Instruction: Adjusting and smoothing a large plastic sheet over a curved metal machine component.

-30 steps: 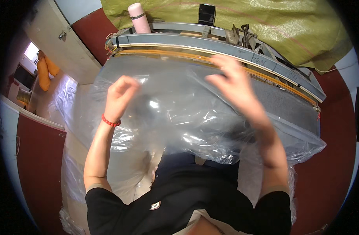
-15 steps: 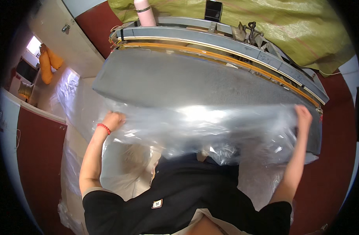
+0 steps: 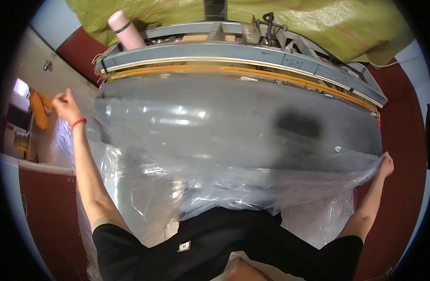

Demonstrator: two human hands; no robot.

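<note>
A wide clear plastic sheet stretches between my hands, over a grey tabletop. My left hand, with a red bead bracelet at the wrist, is raised past the table's left end, its fingers closed on the film's edge. Low by the table's right end, my right hand is closed in a fist on a gathered corner of the sheet. The film lies partly on the tabletop, with shiny folds, and hangs bunched in front of my body.
A blue-grey metal frame with an orange strip runs along the table's back. On it stand a pink bottle and a dark metal clamp. Yellow-green woven sheeting hangs behind. A door is at left.
My left hand has moved up and left, and my right hand down and right. The film is spread wider and now covers more of the left of the tabletop. The view has shifted.
</note>
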